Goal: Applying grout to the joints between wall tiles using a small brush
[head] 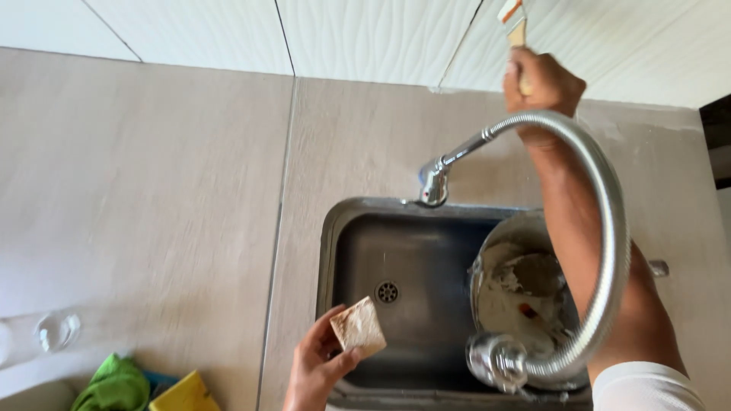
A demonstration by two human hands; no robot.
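Beige tiles cover the wall behind a small dark metal sink, and white wavy tiles sit higher up; the view looks down from the person's head.

Inside the sink, on its right side, stands a bucket smeared with pale grey paste; it sits low in the basin, which would keep any drips inside. Over the bucket loops a shiny bendy tap hose; it starts at the tap base on the back rim of the sink, curves wide to the right, and ends in a round spray head pointing down near the bucket's front edge. The drain shows on the bare sink floor to the left of the bucket.

The left hand is low at the front of the sink; its fingers and thumb are bent around a small square sponge, dusty and tan, pinched at its lower edge and held up over the basin. The right hand is raised high against the wall, with the arm passing through the hose loop; it is closed in a fist around the handle of a brush, whose top runs out of view, so its bristles cannot be seen.

At the bottom left lie a green cloth, something yellow and a clear glass, well apart from the sink.
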